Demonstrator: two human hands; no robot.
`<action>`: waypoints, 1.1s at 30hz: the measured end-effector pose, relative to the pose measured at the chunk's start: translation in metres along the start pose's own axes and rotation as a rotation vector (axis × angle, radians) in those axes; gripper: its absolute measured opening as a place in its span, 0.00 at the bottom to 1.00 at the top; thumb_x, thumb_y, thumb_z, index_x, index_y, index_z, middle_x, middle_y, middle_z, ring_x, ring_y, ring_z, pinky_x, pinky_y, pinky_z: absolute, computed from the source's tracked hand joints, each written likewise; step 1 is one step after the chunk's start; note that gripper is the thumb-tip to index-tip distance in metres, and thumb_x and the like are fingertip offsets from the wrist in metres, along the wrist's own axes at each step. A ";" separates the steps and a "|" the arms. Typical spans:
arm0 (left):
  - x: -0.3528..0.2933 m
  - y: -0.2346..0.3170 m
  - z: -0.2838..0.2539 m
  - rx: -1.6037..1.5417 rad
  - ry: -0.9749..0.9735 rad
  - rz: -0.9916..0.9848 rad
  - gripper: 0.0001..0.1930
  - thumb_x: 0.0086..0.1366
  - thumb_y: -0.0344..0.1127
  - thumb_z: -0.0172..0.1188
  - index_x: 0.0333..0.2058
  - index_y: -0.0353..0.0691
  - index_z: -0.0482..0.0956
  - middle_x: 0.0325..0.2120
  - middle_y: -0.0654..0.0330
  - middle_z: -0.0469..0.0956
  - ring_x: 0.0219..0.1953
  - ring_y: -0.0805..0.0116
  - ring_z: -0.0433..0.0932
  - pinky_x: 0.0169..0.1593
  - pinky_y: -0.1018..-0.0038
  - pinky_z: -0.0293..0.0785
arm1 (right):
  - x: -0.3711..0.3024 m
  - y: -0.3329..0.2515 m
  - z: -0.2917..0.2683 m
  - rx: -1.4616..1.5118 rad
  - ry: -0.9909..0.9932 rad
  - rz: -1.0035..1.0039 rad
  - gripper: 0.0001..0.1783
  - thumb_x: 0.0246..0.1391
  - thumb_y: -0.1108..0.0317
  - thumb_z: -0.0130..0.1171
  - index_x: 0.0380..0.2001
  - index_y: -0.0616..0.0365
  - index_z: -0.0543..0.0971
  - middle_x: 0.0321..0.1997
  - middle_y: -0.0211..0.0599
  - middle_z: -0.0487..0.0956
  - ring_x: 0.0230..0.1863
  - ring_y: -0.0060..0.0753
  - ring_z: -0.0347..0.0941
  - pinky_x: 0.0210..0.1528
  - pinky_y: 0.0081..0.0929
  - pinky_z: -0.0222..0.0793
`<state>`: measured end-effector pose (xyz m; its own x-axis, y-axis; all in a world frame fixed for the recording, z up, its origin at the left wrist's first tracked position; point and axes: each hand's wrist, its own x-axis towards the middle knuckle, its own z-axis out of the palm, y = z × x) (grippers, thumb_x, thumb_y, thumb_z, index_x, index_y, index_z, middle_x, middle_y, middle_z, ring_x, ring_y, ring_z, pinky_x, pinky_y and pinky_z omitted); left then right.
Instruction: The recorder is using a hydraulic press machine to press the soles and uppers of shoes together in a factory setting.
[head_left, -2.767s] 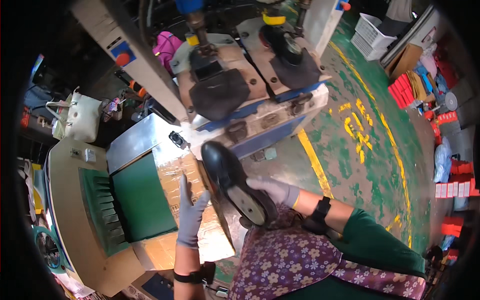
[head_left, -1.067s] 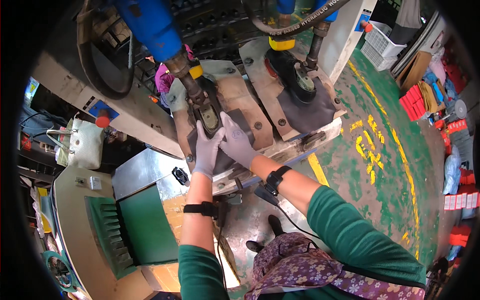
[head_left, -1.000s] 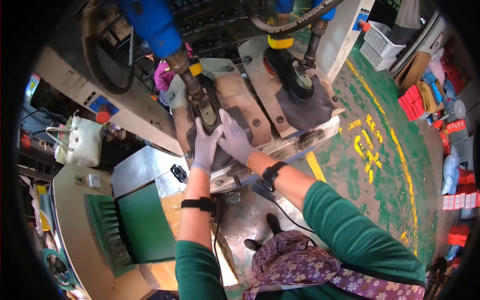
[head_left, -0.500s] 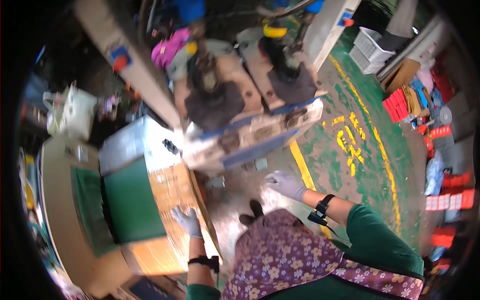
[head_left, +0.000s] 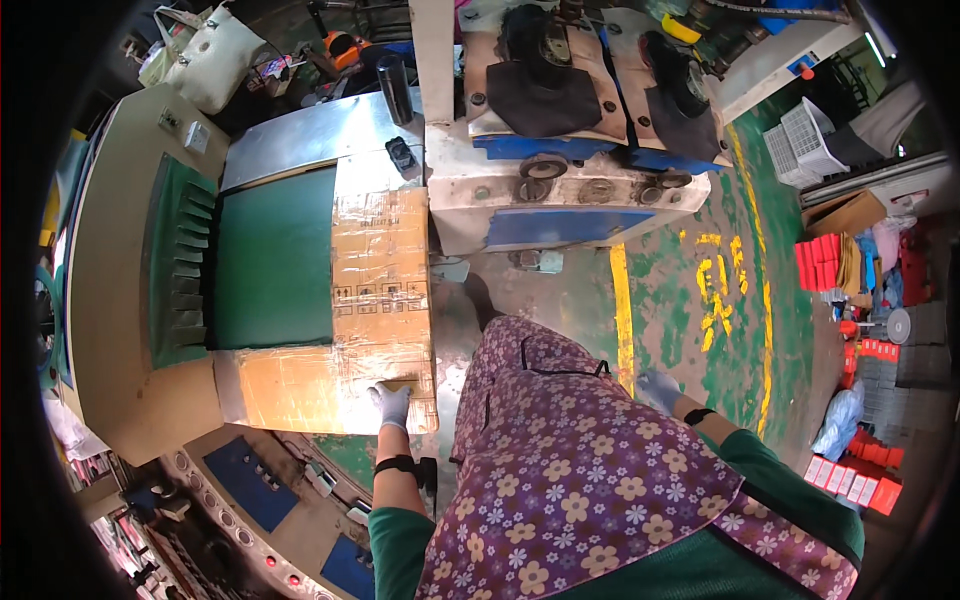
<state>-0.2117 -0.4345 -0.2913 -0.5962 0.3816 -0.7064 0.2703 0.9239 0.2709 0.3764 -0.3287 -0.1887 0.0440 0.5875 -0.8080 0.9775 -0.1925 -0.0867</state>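
My left hand [head_left: 391,404], in a pale grey glove, is over the near corner of the tape-covered cardboard [head_left: 380,300] that lines a conveyor opening. Its thumb and fingers are apart, with nothing visible between them; whether it presses on the cardboard I cannot tell. The green conveyor belt [head_left: 275,260] runs beside it into a beige housing with green strip flaps [head_left: 180,260]. My right hand [head_left: 657,392], also gloved, hangs low over the floor at the right of my flowered apron [head_left: 590,470]. Motion blurs its fingers, and no held thing shows there.
Ahead stands a machine [head_left: 570,220] bearing two dark shoe-shaped forms. A black bottle [head_left: 394,88] and a small black object [head_left: 400,153] sit on the metal ledge. White crates [head_left: 800,145] and red boxes [head_left: 850,485] lie at right. Another machine's panel [head_left: 250,485] is at lower left.
My view has turned and shifted, so the machine ahead now sits higher. The left hand has come to the cardboard's near corner; the right has dropped from in front of me to my right side.
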 end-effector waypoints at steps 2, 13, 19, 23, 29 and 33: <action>0.001 0.010 0.005 0.015 -0.018 0.024 0.56 0.49 0.47 0.69 0.69 0.29 0.45 0.71 0.36 0.37 0.74 0.41 0.36 0.74 0.61 0.39 | 0.006 -0.021 -0.019 0.078 0.057 0.018 0.21 0.58 0.52 0.48 0.46 0.52 0.81 0.53 0.43 0.80 0.52 0.50 0.77 0.56 0.43 0.71; 0.017 -0.015 0.021 0.332 0.023 0.066 0.53 0.50 0.55 0.67 0.66 0.27 0.53 0.68 0.37 0.50 0.72 0.41 0.44 0.72 0.58 0.43 | 0.073 -0.086 -0.159 0.175 0.675 -0.211 0.22 0.61 0.49 0.48 0.47 0.53 0.76 0.41 0.54 0.81 0.46 0.60 0.77 0.50 0.50 0.72; -0.029 0.005 -0.002 -0.341 -0.073 0.242 0.29 0.62 0.38 0.57 0.56 0.22 0.67 0.55 0.40 0.70 0.59 0.50 0.68 0.62 0.66 0.65 | 0.109 -0.099 -0.397 0.711 1.360 -0.260 0.45 0.52 0.44 0.63 0.64 0.63 0.62 0.63 0.62 0.68 0.65 0.58 0.64 0.65 0.42 0.60; -0.096 -0.067 0.033 -1.098 0.024 0.088 0.27 0.62 0.39 0.58 0.54 0.24 0.72 0.48 0.45 0.78 0.51 0.57 0.76 0.53 0.70 0.73 | 0.142 -0.205 -0.471 0.665 1.086 -0.449 0.41 0.57 0.44 0.60 0.62 0.67 0.68 0.63 0.57 0.69 0.66 0.52 0.63 0.67 0.37 0.58; -0.183 -0.021 0.114 -0.536 0.233 -0.170 0.31 0.62 0.49 0.58 0.59 0.36 0.72 0.55 0.43 0.75 0.57 0.47 0.74 0.61 0.63 0.67 | 0.281 -0.063 -0.596 0.879 0.377 -0.778 0.23 0.62 0.53 0.56 0.46 0.64 0.77 0.45 0.38 0.73 0.49 0.36 0.67 0.57 0.30 0.63; -0.250 0.005 0.162 -0.564 0.058 -0.235 0.33 0.63 0.50 0.58 0.61 0.36 0.70 0.56 0.44 0.75 0.59 0.50 0.73 0.63 0.66 0.66 | 0.332 -0.092 -0.638 0.908 0.146 -0.809 0.19 0.63 0.53 0.55 0.38 0.61 0.80 0.34 0.28 0.73 0.39 0.29 0.67 0.50 0.25 0.66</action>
<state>0.0609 -0.5303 -0.2193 -0.6356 0.1523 -0.7568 -0.3059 0.8504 0.4280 0.4333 0.3856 -0.0769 -0.4289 0.8636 -0.2649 0.2374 -0.1752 -0.9555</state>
